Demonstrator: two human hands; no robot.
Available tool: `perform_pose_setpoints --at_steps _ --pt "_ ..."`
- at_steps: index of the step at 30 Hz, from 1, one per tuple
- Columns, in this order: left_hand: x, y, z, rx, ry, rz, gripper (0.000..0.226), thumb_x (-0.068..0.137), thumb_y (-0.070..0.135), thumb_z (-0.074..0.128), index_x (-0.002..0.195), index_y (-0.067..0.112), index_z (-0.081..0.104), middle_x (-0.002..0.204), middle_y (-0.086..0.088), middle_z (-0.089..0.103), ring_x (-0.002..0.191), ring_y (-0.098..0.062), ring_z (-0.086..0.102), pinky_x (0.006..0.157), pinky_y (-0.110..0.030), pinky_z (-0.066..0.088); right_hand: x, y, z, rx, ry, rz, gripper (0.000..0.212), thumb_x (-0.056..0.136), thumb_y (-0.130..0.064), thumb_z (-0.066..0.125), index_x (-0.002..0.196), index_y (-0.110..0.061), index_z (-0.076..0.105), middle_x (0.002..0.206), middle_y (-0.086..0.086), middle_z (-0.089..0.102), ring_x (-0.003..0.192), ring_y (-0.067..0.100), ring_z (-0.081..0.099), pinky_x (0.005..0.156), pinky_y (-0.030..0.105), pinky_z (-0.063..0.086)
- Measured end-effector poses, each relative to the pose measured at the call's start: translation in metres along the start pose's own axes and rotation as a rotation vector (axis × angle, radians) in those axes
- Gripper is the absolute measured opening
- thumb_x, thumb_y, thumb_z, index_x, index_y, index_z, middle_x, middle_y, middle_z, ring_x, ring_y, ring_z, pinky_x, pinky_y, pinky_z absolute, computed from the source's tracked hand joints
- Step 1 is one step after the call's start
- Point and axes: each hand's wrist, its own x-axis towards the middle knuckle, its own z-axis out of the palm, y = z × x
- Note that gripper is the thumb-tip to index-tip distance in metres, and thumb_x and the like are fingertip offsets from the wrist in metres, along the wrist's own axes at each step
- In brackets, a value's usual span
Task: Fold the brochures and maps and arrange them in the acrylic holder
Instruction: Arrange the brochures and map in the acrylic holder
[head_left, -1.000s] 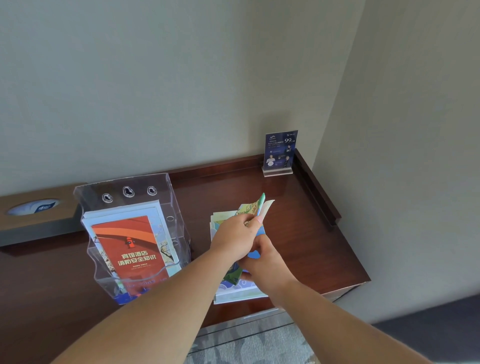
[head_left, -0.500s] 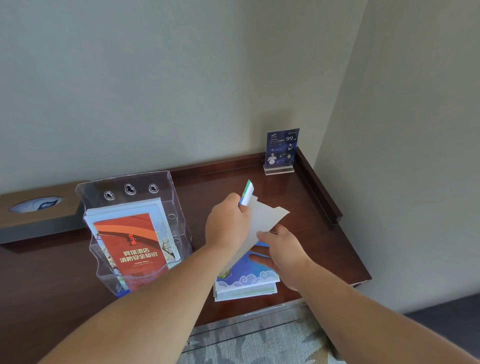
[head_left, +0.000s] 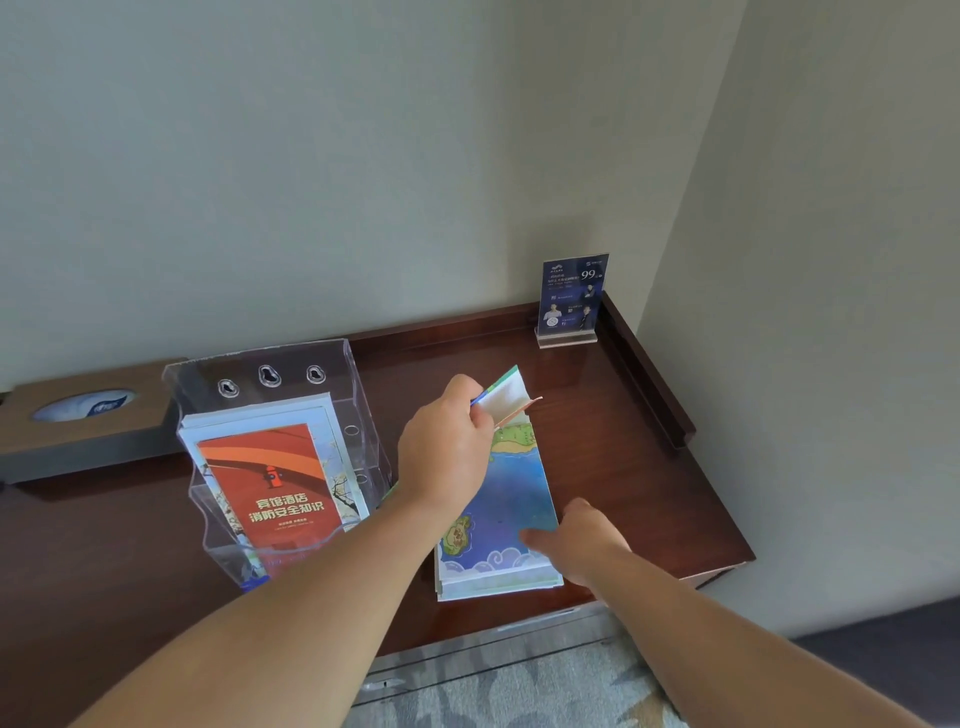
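Left hand (head_left: 447, 447) pinched on folded map flap (head_left: 506, 400); right hand (head_left: 576, 538) flat on map stack (head_left: 511, 499) near table (head_left: 623, 467) front edge. Acrylic holder (head_left: 291, 415) just left, tissue box (head_left: 88, 415) at back-left edge, sign stand (head_left: 570, 299) in back-right corner.

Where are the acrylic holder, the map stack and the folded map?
acrylic holder (head_left: 260, 364), head view, clear back wall.
map stack (head_left: 511, 488), head view, blue top sheet.
folded map (head_left: 506, 400), head view, white face.

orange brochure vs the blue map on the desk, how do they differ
The orange brochure stands upright in the clear holder; the blue map lies flat on the desk, top of a small stack. The brochure shows a red hydrant and Chinese text; the map shows sea and green islands. No hand touches the brochure; the right hand rests on the map. Both are folded to narrow, tall shapes.
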Motion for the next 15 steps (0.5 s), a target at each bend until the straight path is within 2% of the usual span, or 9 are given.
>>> perform_pose_setpoints --at_steps 2,4,7,11,13,15 --pt "-0.003 0.001 0.000 -0.032 -0.016 -0.020 0.013 0.093 0.013 0.047 0.098 0.015 0.059 0.078 -0.009 0.066 0.071 -0.033 0.058 0.053 -0.035 0.039 0.004 -0.002 0.007 -0.010 0.012 -0.001 0.056 0.077 -0.045 0.069 0.116 -0.008 0.053 0.083 -0.002 0.058 0.077 0.020 0.061 0.063 0.028 0.045" --pt "-0.005 0.001 0.001 -0.075 -0.032 -0.042 0.012 0.092 0.013 0.048 0.096 0.016 0.058 0.077 -0.008 0.065 0.071 -0.032 0.057 0.057 -0.039 0.043 0.008 -0.002 0.010 -0.033 0.051 -0.009 0.044 0.078 -0.041 0.070 0.107 -0.012 0.055 0.072 -0.006 0.051 0.075 0.020 0.059 0.062 0.028 0.043" --pt "-0.007 -0.001 -0.001 -0.119 -0.028 -0.053 0.010 0.092 0.013 0.049 0.095 0.016 0.058 0.080 -0.005 0.065 0.071 -0.029 0.057 0.058 -0.041 0.046 0.011 -0.003 0.009 -0.005 0.081 -0.008 0.032 0.077 -0.034 0.069 0.097 -0.017 0.050 0.076 -0.005 0.055 0.075 0.019 0.060 0.060 0.027 0.042" --pt "-0.003 -0.004 -0.003 -0.159 0.021 -0.063 0.009 0.092 0.013 0.049 0.093 0.015 0.057 0.082 -0.006 0.067 0.074 -0.032 0.059 0.060 -0.044 0.050 0.015 0.000 -0.003 0.126 0.127 -0.048 0.021 0.081 -0.021 0.063 0.098 -0.012 0.055 0.085 0.003 0.064 0.079 0.024 0.065 0.062 0.032 0.051" --pt "0.000 -0.005 -0.004 -0.168 0.034 -0.068 0.008 0.092 0.012 0.049 0.093 0.015 0.057 0.083 -0.006 0.068 0.075 -0.032 0.060 0.061 -0.046 0.050 0.015 0.003 -0.017 0.358 0.143 -0.045 0.010 0.083 -0.010 0.062 0.092 -0.011 0.056 0.087 0.010 0.066 0.080 0.029 0.068 0.066 0.040 0.061" --pt "-0.001 -0.005 -0.002 -0.162 0.031 -0.053 0.008 0.091 0.012 0.051 0.093 0.015 0.057 0.083 -0.005 0.068 0.072 -0.029 0.060 0.059 -0.044 0.049 0.015 0.007 -0.036 0.593 0.143 -0.018 0.009 0.086 -0.003 0.060 0.088 -0.010 0.056 0.089 0.015 0.066 0.078 0.030 0.070 0.061 0.040 0.062"
